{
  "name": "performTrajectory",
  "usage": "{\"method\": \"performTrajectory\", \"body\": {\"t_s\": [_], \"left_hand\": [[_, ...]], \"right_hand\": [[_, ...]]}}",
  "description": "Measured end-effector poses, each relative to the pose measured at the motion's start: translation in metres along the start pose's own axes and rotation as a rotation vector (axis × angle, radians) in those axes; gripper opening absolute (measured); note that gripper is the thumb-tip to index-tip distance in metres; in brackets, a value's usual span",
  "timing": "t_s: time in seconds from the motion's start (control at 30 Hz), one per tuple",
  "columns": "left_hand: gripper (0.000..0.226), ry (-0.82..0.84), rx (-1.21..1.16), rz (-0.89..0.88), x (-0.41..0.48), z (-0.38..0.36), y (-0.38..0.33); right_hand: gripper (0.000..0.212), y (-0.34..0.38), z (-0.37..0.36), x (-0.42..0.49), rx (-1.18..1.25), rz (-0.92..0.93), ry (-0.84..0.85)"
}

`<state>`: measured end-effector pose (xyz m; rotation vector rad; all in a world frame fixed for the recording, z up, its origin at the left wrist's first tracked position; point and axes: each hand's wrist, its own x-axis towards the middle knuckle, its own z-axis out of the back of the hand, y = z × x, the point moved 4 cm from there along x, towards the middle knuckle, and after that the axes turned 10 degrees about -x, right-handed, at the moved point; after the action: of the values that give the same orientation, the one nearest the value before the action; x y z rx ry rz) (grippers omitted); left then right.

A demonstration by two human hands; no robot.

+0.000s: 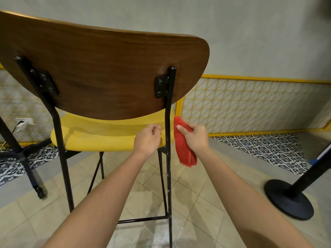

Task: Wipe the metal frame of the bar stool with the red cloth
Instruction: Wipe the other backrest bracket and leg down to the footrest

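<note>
A bar stool stands in front of me, with a brown wooden backrest [100,72], a yellow seat [100,136] and a black metal frame [169,176]. My right hand [195,136] grips a red cloth [184,151] just right of the frame's right rear upright, at seat height. The cloth hangs down beside the tube; I cannot tell whether it touches it. My left hand [147,140] hovers just left of the same upright with fingers curled, holding nothing. The frame's left rear upright [60,149] stands untouched.
A black round-based post [290,201] stands on the tiled floor at the right. A black stand with a castor [38,190] is at the left. A yellow grid panel [250,104] runs along the wall behind the stool.
</note>
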<state>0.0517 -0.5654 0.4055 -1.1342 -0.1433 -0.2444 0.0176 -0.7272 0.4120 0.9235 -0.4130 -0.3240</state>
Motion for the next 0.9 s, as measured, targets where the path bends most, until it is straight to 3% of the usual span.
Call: {"method": "performTrajectory", "body": {"t_s": [0.13, 0.27, 0.47, 0.57, 0.7, 0.9], "left_hand": [[0.036, 0.009, -0.019, -0.005, 0.001, 0.000, 0.003], [0.038, -0.004, -0.021, 0.005, 0.003, 0.000, 0.009], [0.038, -0.009, -0.002, 0.005, 0.000, -0.005, 0.011], [0.038, -0.002, 0.016, 0.000, -0.002, -0.005, 0.011], [0.038, 0.011, 0.001, 0.016, 0.000, -0.003, 0.012], [0.039, 0.023, -0.003, 0.006, -0.003, -0.003, 0.014]], "right_hand": [[0.033, 0.006, -0.021, -0.001, 0.058, 0.021, 0.086], [0.031, -0.001, -0.034, -0.006, 0.041, -0.011, 0.035], [0.027, -0.029, -0.039, -0.022, -0.188, -0.049, 0.124], [0.035, -0.024, -0.026, -0.021, -0.391, 0.037, 0.064], [0.042, -0.003, -0.007, -0.015, -0.211, 0.064, -0.097], [0.042, 0.012, -0.030, -0.017, -0.180, -0.009, -0.120]]}}
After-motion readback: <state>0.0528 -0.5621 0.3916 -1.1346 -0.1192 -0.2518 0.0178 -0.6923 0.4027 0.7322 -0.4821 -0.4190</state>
